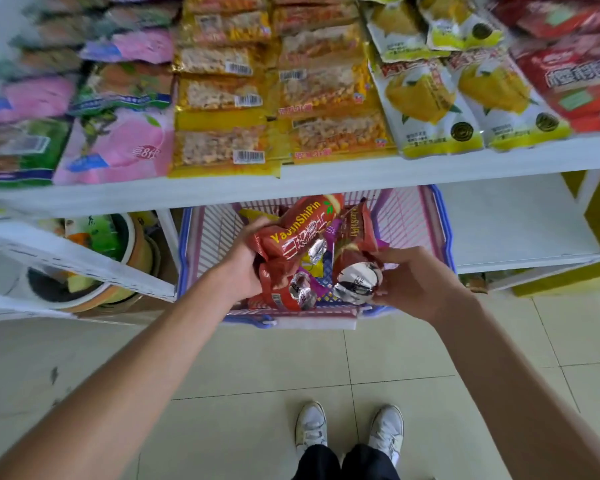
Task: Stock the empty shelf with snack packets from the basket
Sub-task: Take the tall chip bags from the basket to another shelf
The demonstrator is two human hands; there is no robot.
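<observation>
Presently, one pink basket, left hand grasping one red packet at its left side, right hand pinching a second red packet near its front rim.

Pink-and-blue slatted plastic basket, smooth; red glossy film snack packets, crinkled, silvery foil ends; white matt shelf board; pale floor tiles, faint sheen.

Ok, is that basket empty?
No: red packets lie in the pink basket, with the left hand and right hand each gripping one.
</observation>
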